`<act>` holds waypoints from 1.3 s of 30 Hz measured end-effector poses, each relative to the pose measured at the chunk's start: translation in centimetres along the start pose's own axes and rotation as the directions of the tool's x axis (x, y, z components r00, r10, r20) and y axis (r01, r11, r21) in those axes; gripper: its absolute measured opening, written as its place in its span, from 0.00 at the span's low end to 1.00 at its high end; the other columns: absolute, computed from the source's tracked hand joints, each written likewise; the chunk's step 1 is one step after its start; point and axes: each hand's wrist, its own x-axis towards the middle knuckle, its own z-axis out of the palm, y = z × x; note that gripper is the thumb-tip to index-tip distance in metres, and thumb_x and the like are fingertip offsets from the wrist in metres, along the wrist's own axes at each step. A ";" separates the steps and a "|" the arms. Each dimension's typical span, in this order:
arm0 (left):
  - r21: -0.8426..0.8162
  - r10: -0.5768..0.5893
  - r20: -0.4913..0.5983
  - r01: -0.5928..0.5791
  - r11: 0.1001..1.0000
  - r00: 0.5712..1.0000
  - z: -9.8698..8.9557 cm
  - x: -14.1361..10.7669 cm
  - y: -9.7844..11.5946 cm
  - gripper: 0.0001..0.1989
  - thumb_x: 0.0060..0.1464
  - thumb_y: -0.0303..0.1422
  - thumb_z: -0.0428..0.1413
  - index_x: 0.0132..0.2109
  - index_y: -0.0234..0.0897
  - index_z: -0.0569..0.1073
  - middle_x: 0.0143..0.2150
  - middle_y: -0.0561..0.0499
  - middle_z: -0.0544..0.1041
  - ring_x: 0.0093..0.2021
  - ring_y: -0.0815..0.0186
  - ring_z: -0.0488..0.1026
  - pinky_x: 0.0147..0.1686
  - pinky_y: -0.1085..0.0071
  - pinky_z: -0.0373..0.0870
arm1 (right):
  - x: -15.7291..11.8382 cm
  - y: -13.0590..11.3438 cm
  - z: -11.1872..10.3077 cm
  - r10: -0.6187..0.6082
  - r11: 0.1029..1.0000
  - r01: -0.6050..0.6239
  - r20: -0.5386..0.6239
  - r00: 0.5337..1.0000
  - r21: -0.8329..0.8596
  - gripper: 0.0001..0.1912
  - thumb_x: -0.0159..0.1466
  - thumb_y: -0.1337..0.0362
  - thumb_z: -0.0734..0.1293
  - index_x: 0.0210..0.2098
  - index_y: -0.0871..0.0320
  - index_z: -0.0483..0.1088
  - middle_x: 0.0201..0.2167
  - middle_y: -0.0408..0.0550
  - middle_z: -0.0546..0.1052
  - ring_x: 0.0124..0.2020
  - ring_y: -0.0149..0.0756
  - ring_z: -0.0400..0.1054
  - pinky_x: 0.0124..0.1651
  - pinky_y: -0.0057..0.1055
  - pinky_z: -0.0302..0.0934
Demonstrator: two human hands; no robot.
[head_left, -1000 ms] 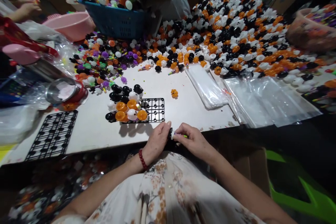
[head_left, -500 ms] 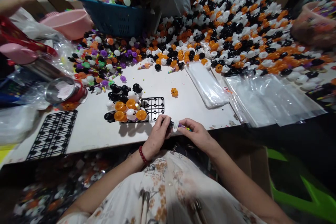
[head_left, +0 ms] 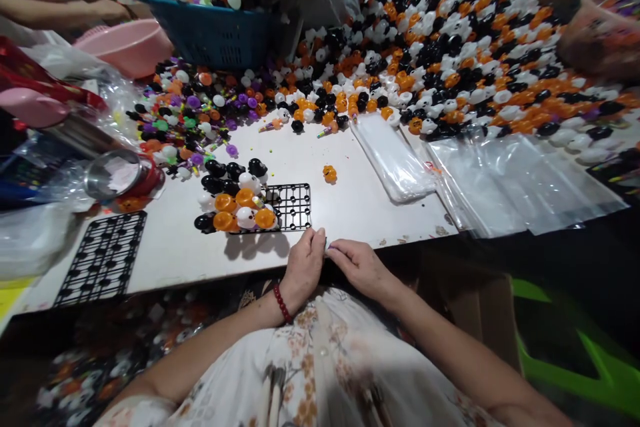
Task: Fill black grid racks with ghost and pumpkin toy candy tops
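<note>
My left hand (head_left: 305, 263) and my right hand (head_left: 361, 268) meet at the table's front edge, both closed. Between their fingertips is a small purple and white stick (head_left: 327, 248), mostly hidden by the fingers. Just beyond my left hand lies a black grid rack (head_left: 295, 207). Its left part carries a cluster of black, white and orange figure-topped pieces (head_left: 245, 199), some shaped like pumpkins. One loose orange pumpkin piece (head_left: 329, 174) rests on the white table (head_left: 295, 153) past my hands.
A large heap of pumpkin and ghost pieces (head_left: 450, 47) covers the back right. Clear plastic bags (head_left: 525, 180) lie at the right edge. A second black rack (head_left: 103, 257), a metal cup (head_left: 114, 175) and a blue basket (head_left: 210, 30) stand left. Another person's arm (head_left: 65, 7) reaches in.
My hands have drawn closer together, and the stick, which showed black, white, purple and multicoloured parts, is now largely covered. The other person's arm has reached further right.
</note>
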 end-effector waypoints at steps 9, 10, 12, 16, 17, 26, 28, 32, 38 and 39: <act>-0.402 -0.068 0.271 0.177 0.898 0.960 -1.1 0.6 1.1 0.22 0.60 0.53 0.53 0.50 0.42 0.66 0.28 0.58 0.63 0.26 0.72 0.59 0.25 0.75 0.57 | 1.1 1.4 -0.9 0.016 0.984 -0.009 -0.035 0.999 0.177 0.15 0.70 0.54 0.59 0.39 0.57 0.71 0.34 0.43 0.74 0.35 0.33 0.66 0.40 0.28 0.60; -0.448 -0.042 0.286 0.173 0.877 0.957 -1.2 0.5 1.1 0.23 0.58 0.50 0.57 0.53 0.43 0.66 0.30 0.57 0.66 0.28 0.72 0.62 0.27 0.76 0.59 | 1.1 1.5 -1.3 0.011 0.980 -0.005 -0.032 0.999 0.197 0.15 0.70 0.54 0.60 0.43 0.57 0.72 0.36 0.44 0.75 0.38 0.34 0.67 0.43 0.29 0.61; -0.508 0.003 0.265 0.137 0.851 0.964 -1.2 0.4 0.9 0.26 0.53 0.44 0.64 0.55 0.43 0.67 0.37 0.54 0.70 0.33 0.72 0.66 0.31 0.77 0.64 | 1.0 1.6 -1.8 -0.002 0.980 0.008 -0.029 1.000 0.197 0.15 0.69 0.55 0.62 0.48 0.57 0.72 0.40 0.45 0.76 0.43 0.36 0.68 0.47 0.30 0.61; -0.600 -0.009 0.210 0.136 0.788 0.978 -1.1 0.4 0.4 0.24 0.50 0.40 0.67 0.52 0.41 0.71 0.35 0.55 0.70 0.29 0.75 0.64 0.28 0.79 0.62 | 0.5 2.0 -2.0 0.033 0.973 -0.028 -0.021 0.999 0.229 0.15 0.68 0.54 0.64 0.48 0.56 0.73 0.40 0.45 0.76 0.41 0.35 0.68 0.46 0.31 0.61; -0.624 -0.024 0.209 0.152 0.767 0.978 -1.1 0.4 0.3 0.22 0.51 0.40 0.66 0.51 0.39 0.71 0.32 0.56 0.69 0.27 0.76 0.62 0.26 0.79 0.60 | 0.3 2.1 -2.0 0.051 0.959 -0.047 -0.010 0.999 0.281 0.15 0.68 0.54 0.64 0.48 0.56 0.72 0.38 0.45 0.76 0.39 0.34 0.67 0.45 0.30 0.61; -0.748 0.012 0.363 0.284 0.600 0.932 -2.5 0.6 0.8 0.20 0.43 0.26 0.65 0.45 0.39 0.70 0.43 0.51 0.74 0.32 0.72 0.70 0.34 0.73 0.68 | -0.5 1.9 -2.0 0.108 0.816 -0.156 0.119 0.987 0.557 0.15 0.67 0.52 0.66 0.44 0.57 0.69 0.32 0.42 0.73 0.33 0.30 0.64 0.37 0.27 0.59; -0.747 0.004 0.385 0.310 0.588 0.923 -2.4 0.5 1.0 0.20 0.42 0.27 0.66 0.43 0.40 0.70 0.42 0.53 0.74 0.29 0.74 0.68 0.29 0.76 0.65 | -0.6 1.9 -1.9 0.131 0.820 -0.176 0.121 0.984 0.545 0.15 0.66 0.51 0.66 0.40 0.57 0.70 0.32 0.42 0.72 0.32 0.30 0.64 0.36 0.27 0.60; -0.648 -0.080 0.302 0.266 0.714 0.950 -1.8 0.5 0.9 0.13 0.50 0.38 0.65 0.38 0.39 0.71 0.29 0.57 0.68 0.20 0.78 0.57 0.17 0.81 0.49 | -0.7 1.8 -1.7 0.105 0.883 -0.138 0.098 0.990 0.449 0.14 0.67 0.53 0.66 0.39 0.57 0.72 0.32 0.41 0.72 0.33 0.30 0.64 0.38 0.27 0.60; -0.175 0.234 0.122 -0.211 0.962 0.964 -2.7 1.3 0.2 0.09 0.54 0.39 0.62 0.37 0.39 0.79 0.39 0.50 0.75 0.33 0.69 0.72 0.32 0.73 0.70 | 0.3 1.7 -1.6 0.019 0.977 -0.029 0.048 0.999 0.213 0.11 0.68 0.59 0.63 0.39 0.58 0.73 0.32 0.42 0.74 0.35 0.32 0.66 0.40 0.27 0.60; -0.093 0.292 0.127 -0.282 0.955 0.948 -3.0 1.2 0.2 0.08 0.54 0.39 0.61 0.36 0.40 0.79 0.38 0.50 0.76 0.38 0.66 0.74 0.38 0.71 0.72 | 0.3 1.5 -1.6 0.014 0.991 -0.017 0.022 1.000 0.136 0.11 0.68 0.60 0.63 0.38 0.59 0.74 0.33 0.43 0.74 0.35 0.32 0.66 0.41 0.27 0.60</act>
